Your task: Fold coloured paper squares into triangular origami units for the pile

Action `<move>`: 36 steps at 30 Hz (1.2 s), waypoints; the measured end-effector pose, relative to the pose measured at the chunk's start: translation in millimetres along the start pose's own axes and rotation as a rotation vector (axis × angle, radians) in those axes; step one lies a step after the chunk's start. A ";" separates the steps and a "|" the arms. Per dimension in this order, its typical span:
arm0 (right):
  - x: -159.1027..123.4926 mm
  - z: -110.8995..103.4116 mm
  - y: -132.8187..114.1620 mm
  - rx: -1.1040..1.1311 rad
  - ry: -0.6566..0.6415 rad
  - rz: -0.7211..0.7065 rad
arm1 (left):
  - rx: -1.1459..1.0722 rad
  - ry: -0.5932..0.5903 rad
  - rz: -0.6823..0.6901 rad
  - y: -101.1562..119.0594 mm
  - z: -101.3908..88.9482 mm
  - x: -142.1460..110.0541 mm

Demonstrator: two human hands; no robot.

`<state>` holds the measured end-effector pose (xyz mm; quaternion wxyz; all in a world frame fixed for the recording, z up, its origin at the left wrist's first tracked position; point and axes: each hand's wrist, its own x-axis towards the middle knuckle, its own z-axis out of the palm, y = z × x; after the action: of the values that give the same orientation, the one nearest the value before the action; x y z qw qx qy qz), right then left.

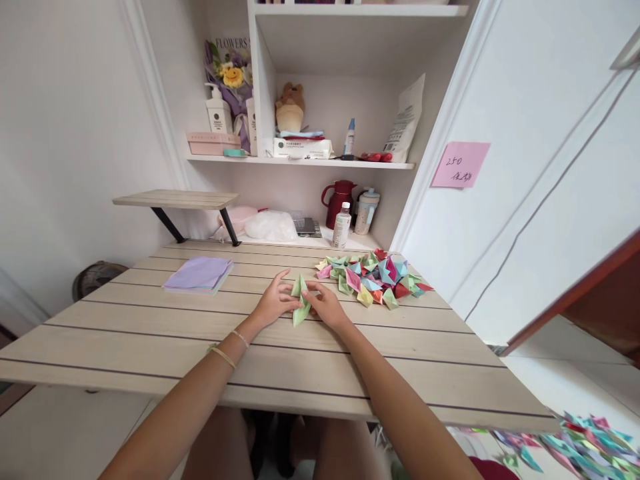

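Observation:
Between my two hands, over the middle of the table, is a light green folded paper boat (299, 315), its pointed ends facing away from and toward me. My left hand (274, 299) grips its left side, thumb on the near part and fingers farther along. From the other side my right hand (324, 301) pinches the boat's right edge. To the right lies a heap of folded paper boats (367, 277) in green, pink, yellow, blue and red. Off to the left sits a stack of square paper sheets (197, 275) with purple on top.
A small raised shelf (175, 198) stands at the table's back left. Behind the table are a bottle (342, 227), a red thermos jug (340, 203) and a tumbler (367, 212). More folded paper (595, 443) lies on the floor at right. A pink note (460, 165) hangs on the wall.

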<state>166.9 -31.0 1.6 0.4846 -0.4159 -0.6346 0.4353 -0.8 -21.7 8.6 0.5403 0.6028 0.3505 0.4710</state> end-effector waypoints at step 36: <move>4.1 -16.9 7.0 0.434 0.090 0.158 | -0.151 0.052 -0.145 -3.4 -0.7 6.2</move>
<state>183.4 -22.7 -1.5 0.5548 -0.3691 -0.4695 0.5792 0.7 -15.1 6.5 0.6076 0.5208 0.3705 0.4715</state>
